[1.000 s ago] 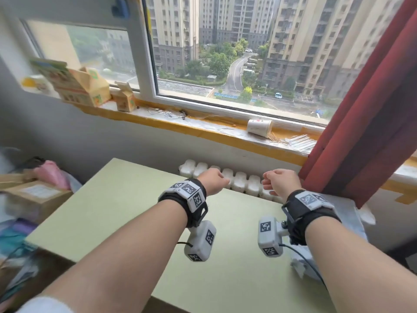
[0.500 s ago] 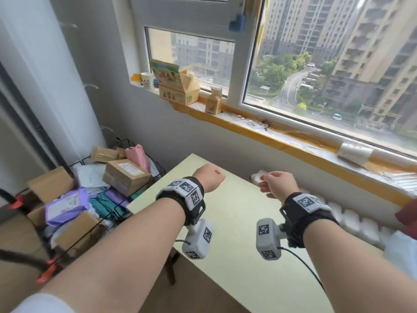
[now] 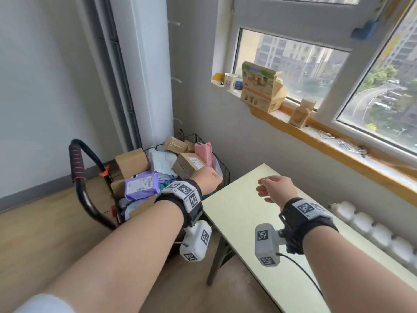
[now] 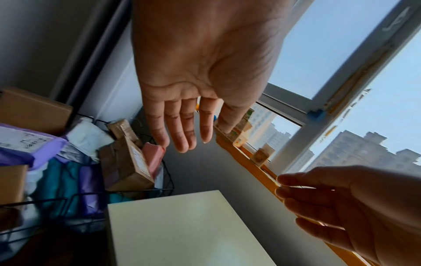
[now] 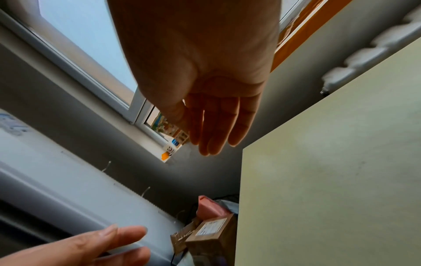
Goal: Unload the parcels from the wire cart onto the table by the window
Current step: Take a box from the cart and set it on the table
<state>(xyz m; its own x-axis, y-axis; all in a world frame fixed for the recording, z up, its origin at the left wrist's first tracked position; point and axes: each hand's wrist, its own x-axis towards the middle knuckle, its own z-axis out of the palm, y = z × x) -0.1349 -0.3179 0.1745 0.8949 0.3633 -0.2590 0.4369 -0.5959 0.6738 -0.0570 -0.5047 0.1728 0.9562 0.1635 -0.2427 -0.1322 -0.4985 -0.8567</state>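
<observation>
My left hand [image 3: 206, 180] hangs over the near corner of the wire cart [image 3: 222, 170], fingers straight and relaxed, holding nothing; from the head view it looks like a fist, but the left wrist view shows the palm open and the fingers [image 4: 182, 129] stretched toward the pile. My right hand [image 3: 276, 188] is just as empty, fingers loosely extended above the end of the table [image 3: 248, 233] nearest the cart. I judge I hold both out like this because I am about to take the first parcel, probably with two hands.

The parcels all lie in the cart, which stands in the corner with its wire edge just beside the table's end, so each carry should be short. Nearest my left hand is a brown box with a white label [image 3: 190, 163], tilted, with a pink soft pack [image 3: 204, 152] standing behind it against the cart's far wire wall. Toward the cart's black handle [image 3: 77, 168] lie a purple mailer [image 3: 141, 185] and a plain brown box [image 3: 132, 162]; a small taped box [image 3: 174, 143] sits at the cart's back. The labelled box looks the easiest first pick, being on top and closest. No parcel shows on the part of the table that I can see.
</observation>
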